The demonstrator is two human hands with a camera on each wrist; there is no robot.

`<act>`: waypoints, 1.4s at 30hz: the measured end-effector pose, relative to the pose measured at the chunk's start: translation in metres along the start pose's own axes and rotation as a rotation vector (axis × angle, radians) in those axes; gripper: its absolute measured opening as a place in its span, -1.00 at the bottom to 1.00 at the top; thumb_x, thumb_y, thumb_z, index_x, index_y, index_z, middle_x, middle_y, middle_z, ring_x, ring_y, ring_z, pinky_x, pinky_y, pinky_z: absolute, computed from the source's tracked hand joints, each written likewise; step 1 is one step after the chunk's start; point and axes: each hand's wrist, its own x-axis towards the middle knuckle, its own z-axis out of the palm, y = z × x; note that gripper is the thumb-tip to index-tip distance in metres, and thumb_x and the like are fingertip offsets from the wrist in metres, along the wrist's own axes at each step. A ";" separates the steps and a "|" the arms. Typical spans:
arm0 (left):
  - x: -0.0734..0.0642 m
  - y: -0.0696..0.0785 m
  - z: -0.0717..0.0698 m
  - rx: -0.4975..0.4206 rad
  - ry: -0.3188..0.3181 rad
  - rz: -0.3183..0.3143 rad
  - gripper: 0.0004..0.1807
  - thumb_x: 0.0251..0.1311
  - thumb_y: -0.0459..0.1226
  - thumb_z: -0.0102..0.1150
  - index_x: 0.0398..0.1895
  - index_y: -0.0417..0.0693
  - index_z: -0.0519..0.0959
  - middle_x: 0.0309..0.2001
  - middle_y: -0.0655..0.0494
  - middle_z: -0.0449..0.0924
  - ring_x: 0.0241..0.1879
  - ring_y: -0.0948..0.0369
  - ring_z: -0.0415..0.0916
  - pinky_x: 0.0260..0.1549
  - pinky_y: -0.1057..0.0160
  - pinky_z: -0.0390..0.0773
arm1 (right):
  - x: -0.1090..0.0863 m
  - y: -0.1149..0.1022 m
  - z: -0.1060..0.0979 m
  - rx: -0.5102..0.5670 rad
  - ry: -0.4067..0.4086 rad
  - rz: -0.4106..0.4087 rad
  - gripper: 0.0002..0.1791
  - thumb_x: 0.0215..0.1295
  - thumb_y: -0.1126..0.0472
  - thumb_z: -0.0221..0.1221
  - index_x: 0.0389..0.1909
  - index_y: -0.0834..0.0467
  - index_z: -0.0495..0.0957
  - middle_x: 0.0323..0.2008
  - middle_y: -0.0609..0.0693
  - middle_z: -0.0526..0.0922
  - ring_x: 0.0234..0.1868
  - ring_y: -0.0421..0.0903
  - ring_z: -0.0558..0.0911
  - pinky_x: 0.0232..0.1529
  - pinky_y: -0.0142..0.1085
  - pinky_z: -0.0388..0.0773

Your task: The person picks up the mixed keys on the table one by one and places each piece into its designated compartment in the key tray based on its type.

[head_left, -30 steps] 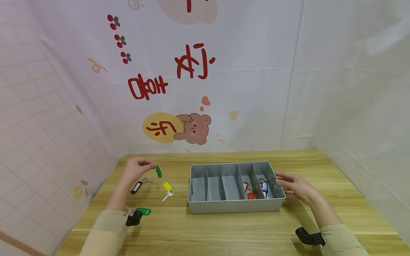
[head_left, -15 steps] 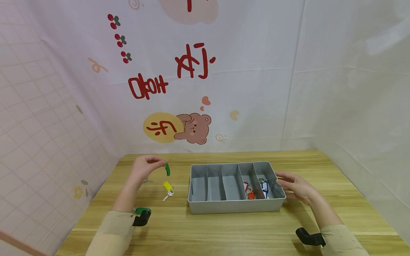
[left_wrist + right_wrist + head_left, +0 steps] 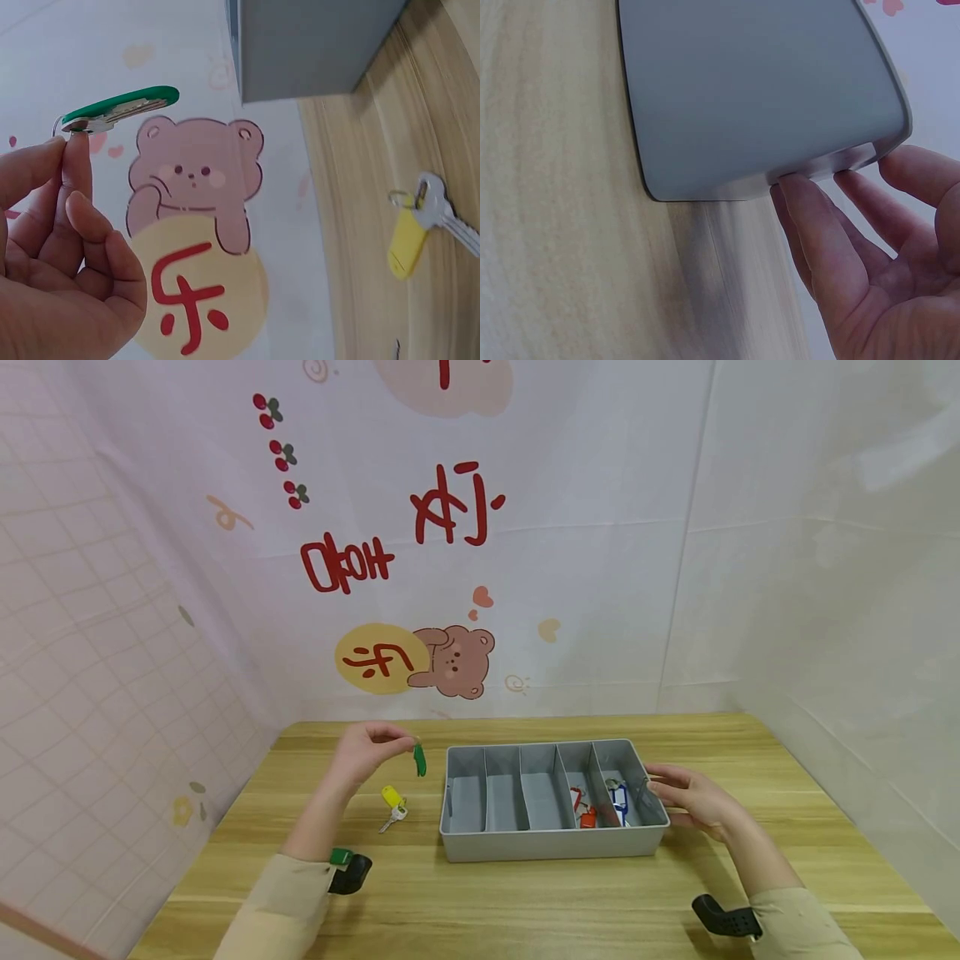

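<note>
Thumb and index finger of my left hand (image 3: 366,753) pinch the ring of a green key tag (image 3: 420,761), which hangs above the table just left of the box. In the left wrist view, a silver key (image 3: 112,116) lies along the tag's underside. The grey divided box (image 3: 555,845) has five upright-walled compartments. At its right end, my right hand (image 3: 690,793) touches the outer wall with extended fingertips, the thumb close to the rim. Red key tags (image 3: 588,817) lie in the fourth compartment from the left, blue ones (image 3: 619,798) in the rightmost.
A yellow key tag (image 3: 392,796) with a key lies on the wooden table (image 3: 480,910) left of the box. Another green key tag (image 3: 341,857) is partly hidden by my left wrist. A printed cloth backdrop (image 3: 585,568) rises behind the table.
My left hand has moved right, carrying the green key tag toward the box. Its forearm now covers the black key tag seen earlier. The right hand and the box have stayed in place.
</note>
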 end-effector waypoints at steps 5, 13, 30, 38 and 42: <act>0.001 0.007 0.009 -0.011 -0.023 0.017 -0.80 0.21 -0.23 0.38 -0.25 -0.21 0.74 -0.23 0.06 0.70 -0.14 0.10 0.55 -0.06 0.09 0.49 | 0.000 0.001 -0.001 -0.002 -0.001 0.002 -0.26 0.50 0.18 0.09 0.47 0.46 -0.01 0.23 0.31 0.44 0.04 0.02 0.60 -0.03 -0.06 0.61; 0.003 0.015 0.026 -0.055 -0.061 0.067 -0.82 0.19 -0.26 0.39 -0.26 -0.21 0.75 -0.22 0.06 0.69 -0.16 0.13 0.55 -0.09 0.12 0.49 | 0.001 0.002 -0.001 -0.008 0.000 0.000 -0.27 0.50 0.18 0.10 0.47 0.46 0.01 0.22 0.31 0.45 0.04 0.02 0.60 -0.03 -0.05 0.61; 0.010 0.029 0.069 -0.143 -0.108 0.103 -0.88 0.17 -0.31 0.39 -0.29 -0.20 0.76 -0.29 0.10 0.70 -0.26 0.20 0.58 -0.17 0.20 0.53 | 0.001 0.002 -0.002 -0.009 0.003 -0.005 -0.26 0.49 0.17 0.10 0.46 0.47 0.01 0.23 0.32 0.44 0.05 0.03 0.60 -0.03 -0.06 0.61; 0.013 0.038 0.089 -0.159 -0.134 0.097 -0.86 0.16 -0.30 0.40 -0.28 -0.21 0.76 -0.28 0.10 0.71 -0.27 0.23 0.58 -0.19 0.22 0.55 | 0.001 0.001 0.000 -0.020 -0.001 -0.001 -0.27 0.51 0.18 0.07 0.47 0.46 -0.01 0.26 0.36 0.39 0.07 0.03 0.59 -0.02 -0.06 0.61; 0.014 0.044 0.097 -0.141 -0.153 0.102 -0.86 0.17 -0.27 0.40 -0.28 -0.17 0.76 -0.29 0.13 0.71 -0.26 0.22 0.58 -0.17 0.20 0.55 | 0.001 0.001 0.000 -0.015 0.003 0.004 -0.27 0.51 0.17 0.09 0.47 0.45 0.00 0.25 0.34 0.41 0.06 0.03 0.59 -0.03 -0.07 0.61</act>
